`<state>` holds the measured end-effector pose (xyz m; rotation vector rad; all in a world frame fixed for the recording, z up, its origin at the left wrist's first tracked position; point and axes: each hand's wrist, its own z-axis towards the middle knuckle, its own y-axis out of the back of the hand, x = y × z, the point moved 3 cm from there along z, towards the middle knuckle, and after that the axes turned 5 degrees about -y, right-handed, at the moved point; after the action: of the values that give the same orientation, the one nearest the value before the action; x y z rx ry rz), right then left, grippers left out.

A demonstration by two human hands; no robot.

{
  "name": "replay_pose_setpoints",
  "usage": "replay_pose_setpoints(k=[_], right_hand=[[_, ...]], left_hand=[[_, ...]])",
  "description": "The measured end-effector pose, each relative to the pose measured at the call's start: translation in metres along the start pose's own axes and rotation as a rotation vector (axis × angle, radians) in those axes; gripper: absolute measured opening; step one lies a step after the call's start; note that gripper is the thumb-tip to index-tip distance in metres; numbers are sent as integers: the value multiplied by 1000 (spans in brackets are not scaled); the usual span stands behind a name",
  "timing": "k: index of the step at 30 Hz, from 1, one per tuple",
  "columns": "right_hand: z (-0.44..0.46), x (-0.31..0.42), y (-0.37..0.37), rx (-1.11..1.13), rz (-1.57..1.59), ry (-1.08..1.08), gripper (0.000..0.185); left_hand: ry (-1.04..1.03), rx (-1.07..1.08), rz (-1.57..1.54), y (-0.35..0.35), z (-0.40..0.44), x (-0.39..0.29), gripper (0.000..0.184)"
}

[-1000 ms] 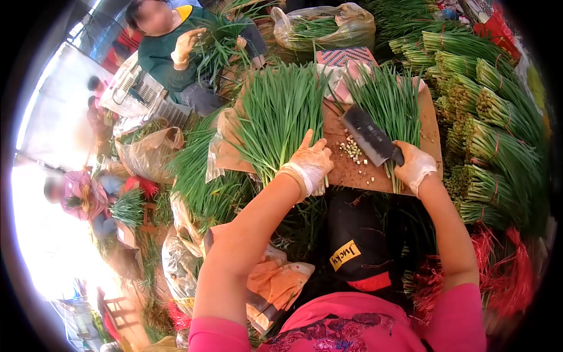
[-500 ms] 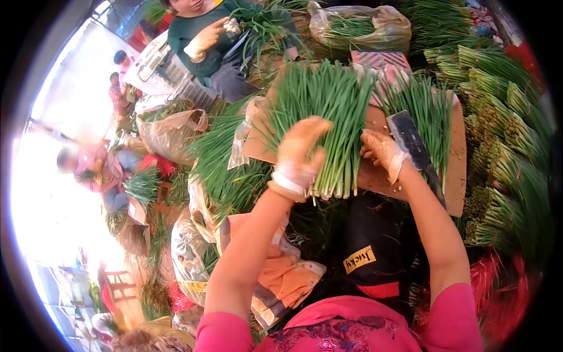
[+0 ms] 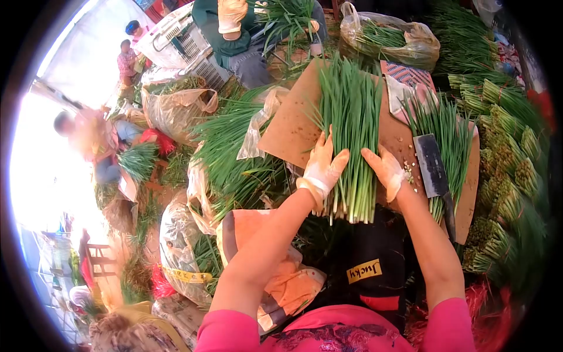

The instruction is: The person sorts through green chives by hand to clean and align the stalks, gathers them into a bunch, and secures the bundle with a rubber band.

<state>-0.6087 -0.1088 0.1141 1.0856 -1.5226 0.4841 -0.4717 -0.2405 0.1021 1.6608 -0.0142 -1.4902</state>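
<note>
A thick bundle of garlic chives (image 3: 353, 117) lies on a brown board (image 3: 296, 120), its pale cut ends pointing towards me. My left hand (image 3: 323, 162), in a thin glove, rests along the bundle's left side with fingers stretched and thumb apart. At the right side, my right hand (image 3: 385, 168), also gloved, lies against the stalks with its fingers extended. Between the two palms the stems run nearly straight. Right of them a broad-bladed cleaver (image 3: 432, 167) with a dark handle lies over a second, smaller lot of chives (image 3: 456, 138).
Stacked chive bundles (image 3: 509, 170) line the right side. Loose chives (image 3: 240, 146) and a clear plastic bag (image 3: 182, 234) are on the left. Another open bag (image 3: 422, 44) stands behind the board. A co-worker's gloved hand (image 3: 232, 14) shows at the top.
The chives were fanned out wider and now form a narrower bundle. My left hand has come off the top to its left side; my right hand has moved in against it. The view has shifted.
</note>
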Motion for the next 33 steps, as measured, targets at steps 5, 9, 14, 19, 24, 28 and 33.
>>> replay_pose_setpoints(k=[5,9,14,19,24,28,33], right_hand=[[13,-21,14,42,-17,-53,100],[-10,-17,32,107,45,-238,97],[-45,-15,74,59,-109,-197,69],[-145,-9,130,-74,68,68,31],[-264,-16,177,-368,-222,-245,20],[-322,-78,175,-88,-712,-292,32],[-360,-144,126,430,-1379,-533,86]], left_hand=[[93,148,51,18,12,21,95],[141,59,-315,35,16,28,109],[304,42,-505,48,25,33,103],[-379,-233,327,99,22,11,53],[-154,-214,-326,115,-13,-36,39],[-189,10,-372,62,-50,-92,32],[-238,296,-456,-33,-88,-136,36]])
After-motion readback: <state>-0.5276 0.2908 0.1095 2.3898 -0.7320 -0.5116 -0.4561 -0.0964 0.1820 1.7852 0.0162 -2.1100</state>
